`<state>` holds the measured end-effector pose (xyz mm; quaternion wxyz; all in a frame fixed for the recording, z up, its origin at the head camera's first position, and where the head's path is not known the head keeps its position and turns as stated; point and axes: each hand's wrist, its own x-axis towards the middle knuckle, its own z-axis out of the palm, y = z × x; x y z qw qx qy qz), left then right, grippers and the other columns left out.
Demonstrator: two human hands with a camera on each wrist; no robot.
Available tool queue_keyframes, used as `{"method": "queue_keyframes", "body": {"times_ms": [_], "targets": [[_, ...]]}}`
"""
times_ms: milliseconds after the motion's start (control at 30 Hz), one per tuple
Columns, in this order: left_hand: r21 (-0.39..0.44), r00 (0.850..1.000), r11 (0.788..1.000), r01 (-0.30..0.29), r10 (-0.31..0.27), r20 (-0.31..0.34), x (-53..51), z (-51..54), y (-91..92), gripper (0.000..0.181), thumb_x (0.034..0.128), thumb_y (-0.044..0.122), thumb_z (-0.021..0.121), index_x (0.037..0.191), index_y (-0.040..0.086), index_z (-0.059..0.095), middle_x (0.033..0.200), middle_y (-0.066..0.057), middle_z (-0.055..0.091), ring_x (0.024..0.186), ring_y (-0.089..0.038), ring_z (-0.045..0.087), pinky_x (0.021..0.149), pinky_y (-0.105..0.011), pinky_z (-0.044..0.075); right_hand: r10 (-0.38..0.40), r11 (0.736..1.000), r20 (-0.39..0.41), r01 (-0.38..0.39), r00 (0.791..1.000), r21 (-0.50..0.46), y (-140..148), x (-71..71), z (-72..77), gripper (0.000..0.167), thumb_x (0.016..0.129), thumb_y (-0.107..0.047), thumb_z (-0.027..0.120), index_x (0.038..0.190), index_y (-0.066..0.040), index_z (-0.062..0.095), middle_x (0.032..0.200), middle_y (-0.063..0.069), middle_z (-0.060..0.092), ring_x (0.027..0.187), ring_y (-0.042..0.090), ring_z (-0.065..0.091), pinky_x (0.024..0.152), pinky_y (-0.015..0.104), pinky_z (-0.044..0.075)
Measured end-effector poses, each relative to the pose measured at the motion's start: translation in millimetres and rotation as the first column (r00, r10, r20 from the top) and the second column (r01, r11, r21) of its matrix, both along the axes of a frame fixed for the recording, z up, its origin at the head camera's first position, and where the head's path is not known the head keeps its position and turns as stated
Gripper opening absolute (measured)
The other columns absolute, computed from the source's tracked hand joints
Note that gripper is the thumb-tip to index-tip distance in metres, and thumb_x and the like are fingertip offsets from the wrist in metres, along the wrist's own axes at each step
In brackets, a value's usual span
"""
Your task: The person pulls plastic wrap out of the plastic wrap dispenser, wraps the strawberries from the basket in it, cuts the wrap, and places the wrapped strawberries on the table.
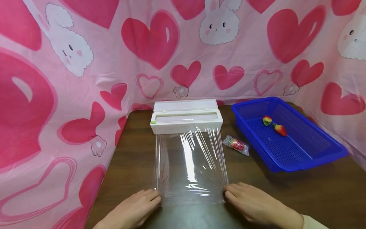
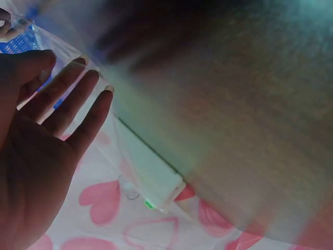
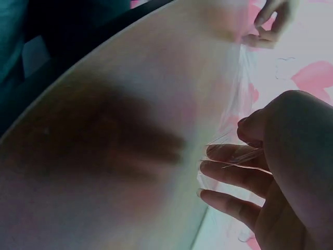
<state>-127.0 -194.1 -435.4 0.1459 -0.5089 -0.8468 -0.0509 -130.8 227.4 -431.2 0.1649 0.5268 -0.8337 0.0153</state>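
Note:
A sheet of clear cling film [image 1: 174,168] stretches over the table from a white cling film dispenser [image 1: 186,128], whose lid stands raised at the back. My left hand [image 1: 135,206] pinches the near left corner of the film. At the near right corner, my right hand [image 1: 254,203] pinches it between thumb and index finger. Both wrist views show the other fingers of the left hand [image 2: 52,114] and the right hand [image 3: 260,187] extended along the film's edge. The film is pulled taut, with bright creases running lengthwise.
Right of the film lies a strawberry wrapped in clear film [image 1: 236,144]. Farther right, a blue plastic basket [image 1: 311,164] holds two strawberries [image 1: 280,129]. A pink fabric with hearts and rabbits [image 1: 177,41] hangs behind and beside the brown table [image 1: 128,159].

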Motion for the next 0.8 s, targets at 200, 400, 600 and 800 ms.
{"method": "queue_keyframes", "body": {"times_ms": [200, 400, 600, 800], "targets": [[-0.013, 1.000, 1.000, 0.026, -0.026, 0.015, -1.2, -5.3, 1.0, 0.021, 0.0795, 0.013, 0.081, 0.090, 0.020, 0.065, 0.095, 0.010, 0.057, 0.087, -0.007, 0.052, 0.073, -0.024, 0.048, 0.047, 0.999, -0.006, -0.047, 0.999, 0.018, -0.1, -3.5, -7.5, 0.020, 0.085, -0.018, 0.073, 0.102, -0.015, 0.062, 0.108, -0.003, 0.061, 0.091, 0.013, 0.057, 0.084, 0.034, 0.051], [0.007, 0.998, 0.998, 0.063, -0.063, 0.025, 2.6, -7.9, -2.4, 0.019, 0.0787, 0.020, 0.085, 0.083, 0.021, 0.067, 0.095, 0.010, 0.056, 0.085, -0.005, 0.051, 0.072, -0.019, 0.046, 0.143, 0.988, 0.025, -0.141, 0.989, -0.069, 0.2, 0.1, -11.5, 0.020, 0.082, -0.027, 0.078, 0.080, -0.022, 0.059, 0.097, -0.009, 0.051, 0.083, 0.008, 0.047, 0.079, 0.026, 0.041], [-0.023, 0.983, 0.998, 0.050, -0.045, 0.176, 8.3, -1.2, -6.6, 0.016, 0.0857, 0.030, 0.082, 0.087, 0.021, 0.069, 0.095, 0.011, 0.057, 0.085, -0.002, 0.052, 0.072, -0.017, 0.047, 0.135, 0.988, 0.110, -0.126, 0.985, -0.091, 3.7, 7.1, -1.3, 0.020, 0.088, -0.032, 0.078, 0.081, -0.026, 0.060, 0.092, -0.017, 0.049, 0.082, 0.002, 0.046, 0.075, 0.022, 0.041], [-0.121, 0.966, 0.986, -0.118, 0.142, 0.217, -4.2, 44.7, 5.1, 0.024, 0.0871, 0.039, 0.080, 0.097, 0.018, 0.073, 0.096, 0.008, 0.064, 0.086, -0.009, 0.061, 0.078, -0.033, 0.054, 0.076, 0.995, 0.055, -0.073, 0.996, -0.066, -19.5, -21.9, 34.0, 0.012, 0.086, -0.023, 0.080, 0.090, -0.022, 0.068, 0.089, -0.012, 0.056, 0.084, 0.008, 0.056, 0.080, 0.031, 0.048]]}}
